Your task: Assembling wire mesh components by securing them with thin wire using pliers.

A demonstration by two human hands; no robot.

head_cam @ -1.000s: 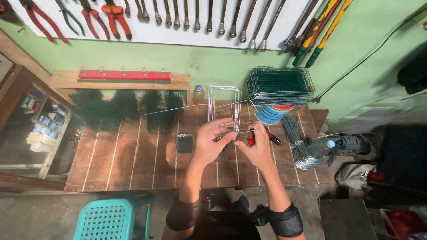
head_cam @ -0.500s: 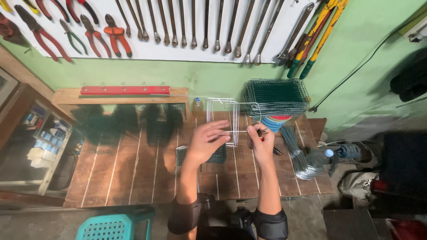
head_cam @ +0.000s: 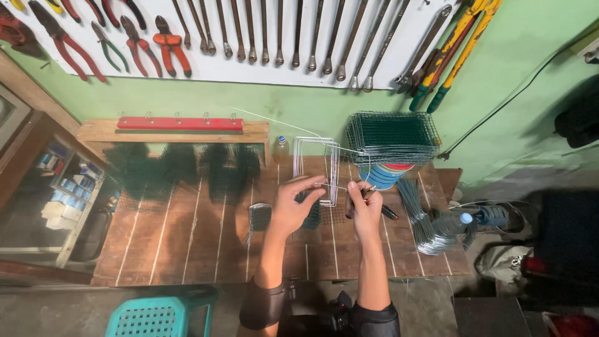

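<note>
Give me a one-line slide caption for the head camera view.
Over a wooden workbench, left hand and right hand hold a bent wire frame beside stacked green mesh panels.

Two hands bending wire at a wooden workbench

The left hand [head_cam: 298, 206] pinches a thin wire [head_cam: 334, 186] beside a white wire frame [head_cam: 316, 163] near the workbench's [head_cam: 187, 243] back edge; the right hand [head_cam: 365, 206] grips the wire's other end with pliers [head_cam: 382, 209]. A green mesh stack [head_cam: 393, 136] sits at the back right corner, loose wires [head_cam: 421, 218] along the right edge.

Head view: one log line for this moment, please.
left hand: pinching wire frame | right hand: gripping pliers at frame | mesh stack: behind, untouched | surface: wooden table
</note>
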